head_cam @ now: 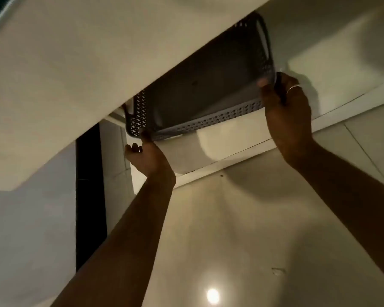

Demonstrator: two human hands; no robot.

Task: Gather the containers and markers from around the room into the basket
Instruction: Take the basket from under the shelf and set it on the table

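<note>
A grey plastic basket (204,91) with perforated walls and handle slots sits tilted on a high white shelf (231,147), seen from below. Its upper part is hidden behind a white panel (98,74). My left hand (146,156) grips the basket's lower left corner from underneath. At the right corner my right hand (286,111), wearing a ring, holds the rim, thumb on the inside. The basket's inside looks bare. No containers or markers are in view.
A glossy white wall (242,229) runs below the shelf and reflects a round lamp (212,296). A dark vertical gap (90,196) lies to the left, beside a white tiled column (115,173). The white panel overhangs the shelf closely.
</note>
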